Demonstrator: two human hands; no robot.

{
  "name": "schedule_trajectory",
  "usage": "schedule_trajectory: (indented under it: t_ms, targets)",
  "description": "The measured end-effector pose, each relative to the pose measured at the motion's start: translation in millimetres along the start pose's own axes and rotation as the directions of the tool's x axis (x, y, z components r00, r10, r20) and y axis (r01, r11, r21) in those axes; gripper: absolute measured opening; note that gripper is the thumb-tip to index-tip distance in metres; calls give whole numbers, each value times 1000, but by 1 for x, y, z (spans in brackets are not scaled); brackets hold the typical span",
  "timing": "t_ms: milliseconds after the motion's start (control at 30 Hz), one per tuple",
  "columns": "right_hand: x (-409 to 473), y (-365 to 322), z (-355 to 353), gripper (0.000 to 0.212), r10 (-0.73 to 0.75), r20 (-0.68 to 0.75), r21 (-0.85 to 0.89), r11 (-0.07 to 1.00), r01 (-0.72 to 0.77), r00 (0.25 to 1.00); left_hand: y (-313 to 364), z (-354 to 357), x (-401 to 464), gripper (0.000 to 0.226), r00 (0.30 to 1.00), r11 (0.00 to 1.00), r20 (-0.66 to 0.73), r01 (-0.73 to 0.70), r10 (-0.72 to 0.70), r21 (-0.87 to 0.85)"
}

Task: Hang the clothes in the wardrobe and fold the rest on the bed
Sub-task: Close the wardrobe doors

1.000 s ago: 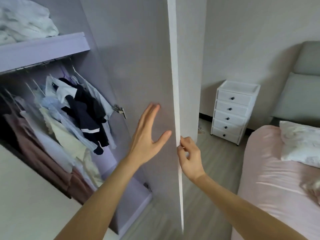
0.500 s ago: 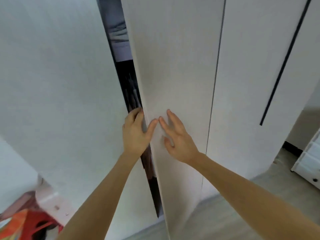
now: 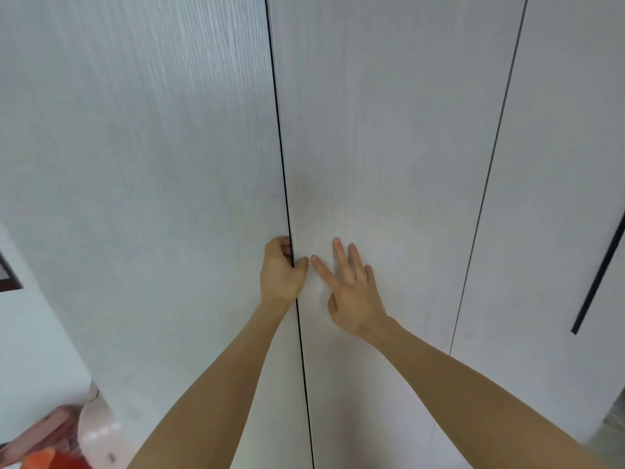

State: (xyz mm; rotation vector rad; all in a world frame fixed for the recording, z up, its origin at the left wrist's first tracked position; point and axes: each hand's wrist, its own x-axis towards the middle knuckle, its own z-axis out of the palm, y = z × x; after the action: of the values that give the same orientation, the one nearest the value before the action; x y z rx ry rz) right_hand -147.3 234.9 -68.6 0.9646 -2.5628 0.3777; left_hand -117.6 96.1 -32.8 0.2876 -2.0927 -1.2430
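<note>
Reaching out from the bottom edge, both forearms run up to the wardrobe (image 3: 372,130), whose doors fill nearly the whole view. The left hand (image 3: 281,270) sits at the dark seam (image 3: 287,204) between two doors, its fingers curled round the edge of the right-hand door and its thumb lying on the door's face. The right hand (image 3: 351,292) lies just beside it, fingers straight and spread, flat on that same door. Only a thin line shows at the seam, so the door looks all but closed; judged from that, the hanging part seems finished, with the fingers left to slip out. No clothes or bed are in view, so the folding cannot be checked. A blurred red and pink thing (image 3: 50,445) sits at the bottom left corner.
</note>
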Motion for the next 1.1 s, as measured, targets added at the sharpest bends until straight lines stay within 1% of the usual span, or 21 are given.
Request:
schedule_trajectory:
  t_ms: [100, 167, 233, 300, 333, 400, 433, 500, 600, 633, 667, 733, 767, 867, 967, 1033, 1067, 1100]
  targets:
    - [1, 7, -2, 76, -20, -8, 3, 1000, 20, 1000, 0, -5, 3, 36, 999, 998, 28, 47, -46, -41]
    - [1, 9, -1, 74, -27, -25, -22, 999, 26, 999, -2, -10, 2, 32, 998, 1000, 53, 25, -24, -8]
    - [5, 13, -1, 75, -33, -3, -95, 995, 33, 999, 1, -14, -1, 29, 998, 999, 59, -1, -1, 32]
    - [12, 15, -3, 77, -29, 43, -151, 988, 35, 999, 5, -17, -3, 30, 997, 992, 69, -46, 38, 120]
    - [15, 16, -4, 77, -28, 65, -169, 985, 38, 997, 6, -20, -3, 33, 994, 971, 73, -93, 79, 218]
    - [19, 16, -4, 78, -17, 94, -202, 979, 36, 995, 7, -26, -3, 39, 980, 887, 72, -201, 188, 415]
    - [22, 16, -7, 78, -24, 86, -217, 975, 43, 996, 10, -31, -2, 42, 967, 840, 58, -245, 248, 484]
    - [29, 16, -15, 78, -51, 40, -229, 972, 59, 998, 16, -41, 0, 46, 934, 754, 23, -303, 357, 583]
    - [57, 10, -43, 74, -101, -46, -264, 961, 86, 994, 31, -55, 14, 58, 873, 582, 17, -339, 487, 739]
    - [67, 9, -52, 74, -103, -72, -281, 957, 79, 992, 36, -59, 21, 65, 872, 522, 39, -327, 488, 787]
    - [79, 7, -65, 75, -104, -101, -300, 951, 69, 989, 43, -64, 32, 72, 886, 461, 62, -298, 460, 835]
    - [98, 5, -85, 83, -99, -146, -339, 940, 44, 984, 56, -72, 53, 88, 913, 359, 88, -243, 397, 901]
    - [105, 6, -91, 89, -92, -163, -347, 937, 30, 982, 61, -74, 63, 95, 918, 328, 87, -225, 388, 917]
    - [120, 5, -106, 103, -85, -174, -349, 937, 19, 981, 73, -79, 83, 113, 922, 298, 74, -198, 381, 934]
    - [115, 3, -112, 100, -78, -153, -354, 935, 19, 985, 74, -78, 87, 121, 922, 267, 71, -184, 381, 946]
    - [110, -1, -118, 87, -79, -159, -246, 969, 38, 984, 72, -78, 87, 123, 927, 280, 56, -169, 370, 945]
    - [110, -6, -123, 77, -81, -181, -113, 992, 61, 980, 73, -77, 85, 123, 925, 280, 58, -172, 375, 944]
    - [109, -11, -132, 66, -58, -229, 93, 992, 81, 972, 75, -77, 85, 123, 930, 282, 59, -170, 362, 944]
